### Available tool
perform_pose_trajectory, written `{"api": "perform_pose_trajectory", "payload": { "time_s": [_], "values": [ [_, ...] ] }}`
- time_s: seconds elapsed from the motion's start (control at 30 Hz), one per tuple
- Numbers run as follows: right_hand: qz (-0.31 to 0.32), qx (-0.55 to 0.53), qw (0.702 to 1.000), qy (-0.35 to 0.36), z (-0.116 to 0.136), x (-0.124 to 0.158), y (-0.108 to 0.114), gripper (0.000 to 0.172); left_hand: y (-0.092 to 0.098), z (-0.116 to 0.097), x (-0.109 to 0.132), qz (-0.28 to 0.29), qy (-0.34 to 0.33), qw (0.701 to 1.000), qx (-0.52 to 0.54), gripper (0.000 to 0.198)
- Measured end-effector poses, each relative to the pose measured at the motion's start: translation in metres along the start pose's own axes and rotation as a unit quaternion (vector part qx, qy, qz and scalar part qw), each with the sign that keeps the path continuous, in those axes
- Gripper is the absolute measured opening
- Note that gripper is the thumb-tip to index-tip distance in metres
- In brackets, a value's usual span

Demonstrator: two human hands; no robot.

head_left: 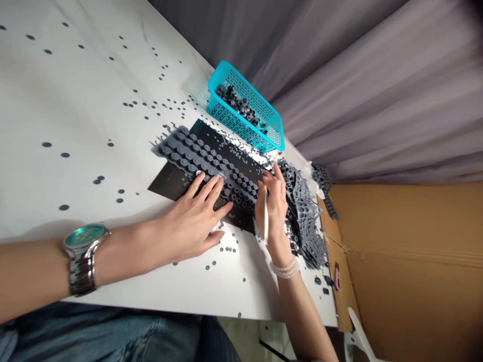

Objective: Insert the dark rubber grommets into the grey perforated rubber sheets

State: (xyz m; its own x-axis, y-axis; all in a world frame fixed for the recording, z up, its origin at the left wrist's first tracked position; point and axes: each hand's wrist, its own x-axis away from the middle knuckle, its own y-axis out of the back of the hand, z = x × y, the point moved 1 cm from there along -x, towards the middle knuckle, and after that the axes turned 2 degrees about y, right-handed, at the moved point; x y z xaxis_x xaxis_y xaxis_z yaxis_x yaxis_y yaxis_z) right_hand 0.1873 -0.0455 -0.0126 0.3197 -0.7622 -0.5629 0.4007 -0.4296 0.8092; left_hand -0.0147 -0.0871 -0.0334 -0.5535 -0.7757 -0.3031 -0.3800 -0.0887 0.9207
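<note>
A dark grey moulded sheet [204, 155] with rows of round raised caps lies on a black board [166, 180]. My left hand [196, 211] rests on the sheet's near edge, its fingers stretched out and slightly apart, holding nothing. At the right end of the sheet, my right hand [273, 201] is closed around a slim white pen-like tool [266, 221]. The tool's tip is hidden by the fingers, so I cannot tell what it touches. Small dark discs lie loose around the board.
Behind the board stands a turquoise basket [277, 133] holding dark round parts. A heap of perforated grey sheets [305, 221] lies right of my right hand. Dark discs are scattered over the white table [86, 100]. Cardboard [407, 241] borders the table's right side, a grey curtain [358, 90] its back.
</note>
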Motion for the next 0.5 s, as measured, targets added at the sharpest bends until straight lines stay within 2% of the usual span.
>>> {"api": "perform_pose_trajectory", "payload": {
  "time_s": [0.13,0.27,0.37,0.5],
  "values": [
    [0.041,0.005,0.999,-0.003,0.002,0.006,0.013,0.023,0.000,0.000,0.000,-0.001,0.001,1.000,0.000,0.058],
    [0.099,-0.012,0.991,0.088,0.020,0.018,0.014,0.020,-0.001,0.000,0.001,-0.013,0.001,1.000,0.012,0.058],
    [0.106,-0.010,0.982,0.158,0.030,0.022,0.011,0.014,-0.001,0.001,0.001,-0.018,0.002,1.000,0.022,0.056],
    [0.101,-0.004,0.980,0.171,0.031,0.020,0.010,0.013,-0.001,0.001,0.001,-0.021,0.004,0.999,0.025,0.055]
  ]
}}
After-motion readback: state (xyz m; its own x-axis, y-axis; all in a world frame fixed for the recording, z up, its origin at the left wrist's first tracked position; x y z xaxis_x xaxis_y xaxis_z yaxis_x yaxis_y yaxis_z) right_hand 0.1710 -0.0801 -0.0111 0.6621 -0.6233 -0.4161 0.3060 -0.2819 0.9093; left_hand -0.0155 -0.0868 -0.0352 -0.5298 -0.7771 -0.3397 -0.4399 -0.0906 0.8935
